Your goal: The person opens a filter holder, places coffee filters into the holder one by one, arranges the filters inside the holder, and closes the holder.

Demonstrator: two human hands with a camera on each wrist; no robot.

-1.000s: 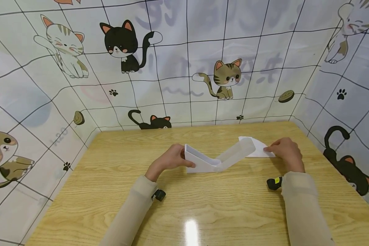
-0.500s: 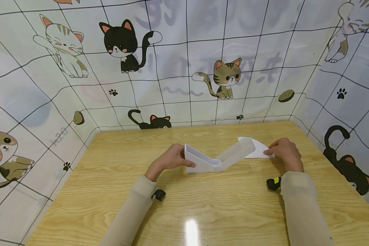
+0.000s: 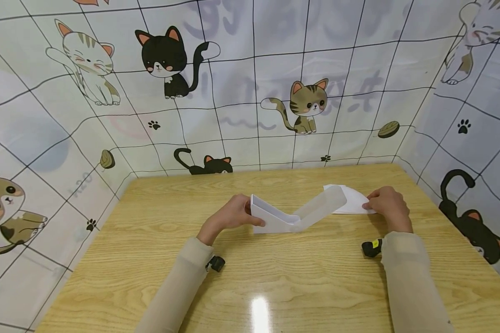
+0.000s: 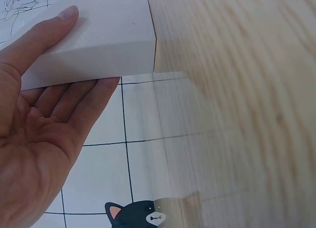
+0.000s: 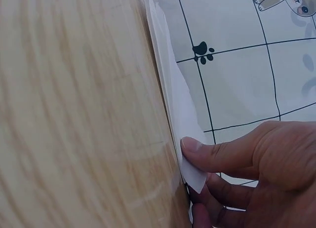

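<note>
A white box [image 3: 277,222] with a slanted open top stands on the table in the head view. Its translucent lid [image 3: 320,208] is swung out to the right. My left hand [image 3: 232,212] grips the box's left end, thumb on the front face and fingers behind, as the left wrist view also shows. Behind the lid lie thin, fan-shaped white papers [image 3: 352,202] in layers, partly hidden by it. My right hand [image 3: 388,206] pinches their right corner; in the right wrist view the thumb [image 5: 192,145] presses on top, with fingers beneath.
The wooden table [image 3: 241,273] ends at the back against a wall cloth [image 3: 241,106] printed with cats and grid lines. Side cloths border it left and right. Each wrist wears a small black camera [image 3: 215,263].
My right thumb has shifted slightly right towards the papers' corner, baring more of their surface. The left hand, box and lid stay in place.
</note>
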